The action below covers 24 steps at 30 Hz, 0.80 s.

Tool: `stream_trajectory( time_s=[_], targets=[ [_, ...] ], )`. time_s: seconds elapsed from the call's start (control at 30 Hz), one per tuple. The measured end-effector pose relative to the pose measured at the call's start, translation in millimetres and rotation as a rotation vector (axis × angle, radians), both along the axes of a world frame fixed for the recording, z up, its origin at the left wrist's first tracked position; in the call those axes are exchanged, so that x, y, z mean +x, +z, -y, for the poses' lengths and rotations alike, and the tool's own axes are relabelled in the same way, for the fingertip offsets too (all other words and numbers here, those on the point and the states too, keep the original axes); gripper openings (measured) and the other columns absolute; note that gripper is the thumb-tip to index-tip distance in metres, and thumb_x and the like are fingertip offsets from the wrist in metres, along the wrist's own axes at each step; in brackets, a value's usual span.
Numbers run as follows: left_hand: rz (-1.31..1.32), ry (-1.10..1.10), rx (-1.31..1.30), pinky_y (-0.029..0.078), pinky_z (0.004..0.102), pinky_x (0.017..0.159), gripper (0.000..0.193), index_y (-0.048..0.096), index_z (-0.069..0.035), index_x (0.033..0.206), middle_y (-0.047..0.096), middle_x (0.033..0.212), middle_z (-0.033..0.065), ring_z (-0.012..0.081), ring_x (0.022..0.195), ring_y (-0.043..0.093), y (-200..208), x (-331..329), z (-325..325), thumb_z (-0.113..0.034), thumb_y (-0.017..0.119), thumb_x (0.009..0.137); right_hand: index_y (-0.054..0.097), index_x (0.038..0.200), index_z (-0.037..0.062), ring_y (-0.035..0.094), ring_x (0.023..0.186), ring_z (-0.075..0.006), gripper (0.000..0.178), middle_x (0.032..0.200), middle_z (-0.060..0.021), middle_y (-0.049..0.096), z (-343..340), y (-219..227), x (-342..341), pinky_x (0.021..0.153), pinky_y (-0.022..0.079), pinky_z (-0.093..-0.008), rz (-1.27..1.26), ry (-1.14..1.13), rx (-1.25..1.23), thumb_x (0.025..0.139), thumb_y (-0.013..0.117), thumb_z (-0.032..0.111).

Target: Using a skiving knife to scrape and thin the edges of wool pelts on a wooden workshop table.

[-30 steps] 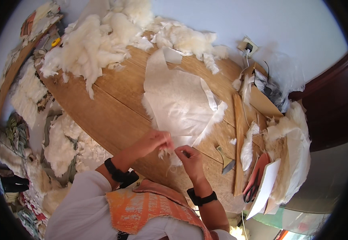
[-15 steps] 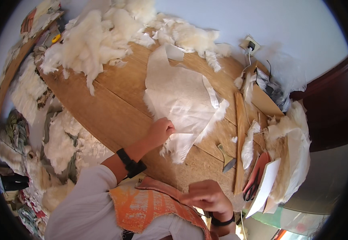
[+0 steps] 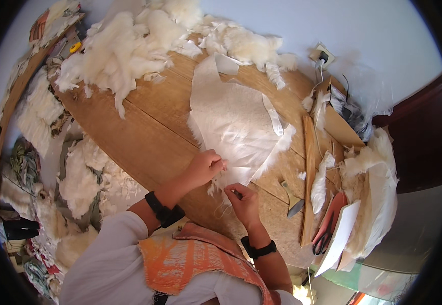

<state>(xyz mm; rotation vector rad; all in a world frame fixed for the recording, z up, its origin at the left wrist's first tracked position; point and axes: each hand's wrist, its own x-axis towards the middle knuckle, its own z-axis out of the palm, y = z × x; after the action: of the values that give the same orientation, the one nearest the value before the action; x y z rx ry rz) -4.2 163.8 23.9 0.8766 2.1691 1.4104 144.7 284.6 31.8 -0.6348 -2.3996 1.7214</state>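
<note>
A white fur pelt (image 3: 233, 109) lies on the wooden table with its smooth skin side up and fluff showing along its edges. At its near left edge, my left hand (image 3: 204, 169) is closed in a pinch on the pelt. Just right of it and nearer to me, my right hand (image 3: 244, 202) is pinched shut beside the pelt's near tip. A thin pale thread (image 3: 223, 209) hangs in a loose loop by the right fingers and appears held there. Any needle between those fingers is too small to make out.
Heaped white fur (image 3: 124, 53) lies along the far edge. To the right are a scraper-like blade tool (image 3: 292, 201), a wooden strip (image 3: 308, 178), black-handled scissors (image 3: 322, 240), a white board (image 3: 339, 236) and a cardboard box (image 3: 343, 127). More fur scraps (image 3: 81, 178) lie off the table's left side.
My right hand has moved up and away from my body to the pelt, near my left hand. The thread, earlier stretched toward my body, now hangs slack. My left hand keeps its pinch.
</note>
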Motion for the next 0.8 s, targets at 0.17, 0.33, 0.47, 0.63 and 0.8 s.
stream_trajectory(
  time_s=[0.17, 0.33, 0.47, 0.63, 0.8],
  targets=[
    [0.370, 0.010, 0.251, 0.039, 0.0260, 0.061, 0.025, 0.066, -0.003, 0.083, 0.053, 0.073, -0.0020, 0.0110, 0.062, 0.046, -4, 4, -3, -0.026, 0.059, 0.092, 0.068, 0.083, 0.0022, 0.045, 0.053, -0.0054, 0.004, 0.058, -0.0008, 0.054, -10, -6, -3, 0.049, 0.036, -0.0224, -0.109, -0.037, 0.161, 0.082, 0.069, 0.005],
    [1.003, -0.172, 0.743, 0.034, 0.0239, 0.062, 0.024, 0.061, -0.006, 0.077, 0.047, 0.080, 0.0003, 0.0108, 0.067, 0.041, -9, 10, 10, -0.024, 0.060, 0.093, 0.067, 0.082, 0.0033, 0.046, 0.048, -0.0089, 0.002, 0.056, -0.0032, 0.054, -18, -2, -7, 0.047, 0.037, -0.0260, -0.092, -0.180, 0.236, 0.081, 0.068, 0.005],
    [1.007, -0.298, 0.874, 0.033, 0.0239, 0.063, 0.032, 0.056, -0.006, 0.074, 0.042, 0.079, -0.0001, 0.0100, 0.069, 0.037, -16, 18, 14, -0.032, 0.059, 0.093, 0.067, 0.082, 0.0035, 0.048, 0.048, -0.0089, 0.003, 0.055, -0.0045, 0.053, -22, 5, -16, 0.046, 0.037, -0.0266, -0.161, -0.204, 0.313, 0.081, 0.067, 0.006],
    [0.975, -0.190, 0.963, 0.033, 0.0233, 0.062, 0.034, 0.058, -0.005, 0.076, 0.046, 0.082, -0.0003, 0.0092, 0.069, 0.038, -13, 17, 14, -0.035, 0.058, 0.094, 0.066, 0.081, 0.0043, 0.052, 0.048, -0.0175, 0.003, 0.059, -0.0087, 0.057, -14, 5, -18, 0.047, 0.040, -0.0307, -0.136, -0.083, 0.434, 0.079, 0.067, 0.006],
    [0.868, 0.081, 0.684, 0.038, 0.0246, 0.069, 0.030, 0.064, -0.002, 0.100, 0.052, 0.081, -0.0008, 0.0090, 0.076, 0.045, -8, 15, 10, -0.030, 0.055, 0.096, 0.065, 0.081, 0.0039, 0.054, 0.050, -0.0213, 0.004, 0.062, -0.0108, 0.058, -8, -4, -9, 0.048, 0.042, -0.0316, -0.197, -0.019, 0.483, 0.078, 0.067, 0.004]
  ],
)
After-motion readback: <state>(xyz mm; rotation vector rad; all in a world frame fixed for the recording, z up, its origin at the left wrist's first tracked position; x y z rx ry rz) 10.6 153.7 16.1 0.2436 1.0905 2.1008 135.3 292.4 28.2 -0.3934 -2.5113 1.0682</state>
